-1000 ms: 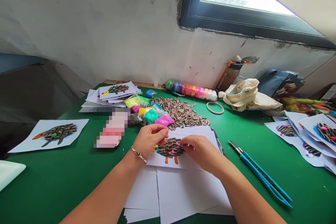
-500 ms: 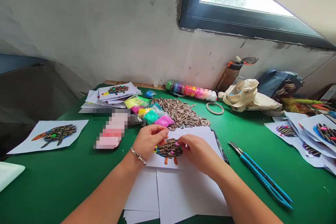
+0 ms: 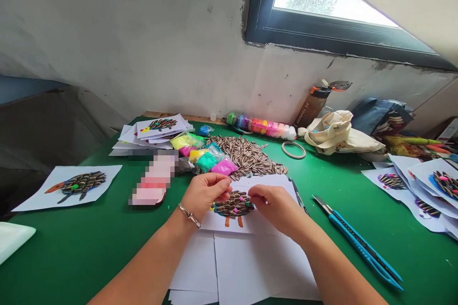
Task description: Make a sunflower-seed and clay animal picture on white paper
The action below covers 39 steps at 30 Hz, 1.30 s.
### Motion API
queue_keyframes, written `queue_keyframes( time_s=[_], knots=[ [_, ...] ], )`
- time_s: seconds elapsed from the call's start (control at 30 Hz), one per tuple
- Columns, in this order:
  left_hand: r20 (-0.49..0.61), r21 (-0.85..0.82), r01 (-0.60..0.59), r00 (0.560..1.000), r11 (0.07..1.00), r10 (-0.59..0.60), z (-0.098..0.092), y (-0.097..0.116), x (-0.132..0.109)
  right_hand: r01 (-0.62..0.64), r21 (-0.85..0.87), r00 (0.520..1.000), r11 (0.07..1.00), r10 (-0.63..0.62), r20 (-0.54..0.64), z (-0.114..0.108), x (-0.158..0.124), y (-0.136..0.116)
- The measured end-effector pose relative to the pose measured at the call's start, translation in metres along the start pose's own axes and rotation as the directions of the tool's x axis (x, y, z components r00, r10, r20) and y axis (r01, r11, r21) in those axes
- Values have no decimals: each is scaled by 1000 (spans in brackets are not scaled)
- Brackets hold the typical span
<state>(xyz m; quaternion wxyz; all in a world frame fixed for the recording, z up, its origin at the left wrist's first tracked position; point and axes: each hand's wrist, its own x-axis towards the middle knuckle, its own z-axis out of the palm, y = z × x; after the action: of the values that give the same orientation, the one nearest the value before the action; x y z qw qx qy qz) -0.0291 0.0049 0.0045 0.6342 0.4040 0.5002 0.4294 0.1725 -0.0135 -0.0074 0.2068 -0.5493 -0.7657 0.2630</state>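
Observation:
A picture of a hedgehog- or bird-like animal [image 3: 232, 206] lies on white paper, its body covered in striped sunflower seeds with small pink and green dabs and two orange legs below. My left hand [image 3: 207, 195], with a bracelet at the wrist, hovers over its left part, thumb and forefinger pinched; what they hold, if anything, is too small to see. At the picture's right edge is my right hand [image 3: 277, 205], fingers curled together with the tips hidden. Beyond both hands spreads a heap of sunflower seeds [image 3: 250, 155].
Bags of coloured clay [image 3: 203, 155] lie left of the seeds. A blue utility knife [image 3: 358, 240], blade out, rests at right. Finished seed pictures [image 3: 86, 183] sit on both sides. A tape ring [image 3: 294, 149], bottle [image 3: 312, 105] and cloth bag [image 3: 334, 131] stand toward the wall.
My right hand has drawn slightly right, off the animal's edge, uncovering a green dab there. My left hand keeps its pinch in nearly the same place. The whole view has shifted slightly.

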Motion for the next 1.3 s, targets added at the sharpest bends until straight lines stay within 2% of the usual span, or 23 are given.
queue_keyframes(
  time_s=[0.13,0.23,0.33,0.43,0.57,0.67,0.77,0.87,0.97,1.13,1.3],
  knots=[
    [17,-11,81,997,997,-81,2,1,-2,55,67,985,996,-43,-166,-2,0,-1],
    [62,-15,117,991,993,-116,5,-1,-4,133,140,970,981,-100,-223,2,-2,-11],
    [115,-31,147,983,989,-143,10,-3,-8,186,183,966,965,-146,-213,9,-4,-23],
    [197,-14,161,968,987,-155,15,-5,-13,158,257,978,953,-116,-172,15,-4,-29],
    [255,-10,169,953,986,-161,17,-6,-17,117,364,990,924,-78,-120,18,-3,-28],
    [270,2,187,946,982,-181,15,-5,-18,130,369,988,920,-90,-123,17,-2,-24],
    [199,53,163,965,985,-170,9,0,-15,135,324,984,936,-88,-156,16,0,-19],
    [32,125,-9,999,992,5,1,6,-10,131,234,977,963,-85,-194,16,0,-16],
    [-37,209,-93,994,973,103,-5,10,-6,124,111,982,986,-106,-155,20,1,-18],
    [-8,264,-144,988,954,152,-7,7,-5,180,-132,979,975,-191,-76,27,2,-21],
    [15,315,-180,983,932,185,-7,2,-4,189,-184,977,965,-203,-64,26,2,-16]
  ],
)
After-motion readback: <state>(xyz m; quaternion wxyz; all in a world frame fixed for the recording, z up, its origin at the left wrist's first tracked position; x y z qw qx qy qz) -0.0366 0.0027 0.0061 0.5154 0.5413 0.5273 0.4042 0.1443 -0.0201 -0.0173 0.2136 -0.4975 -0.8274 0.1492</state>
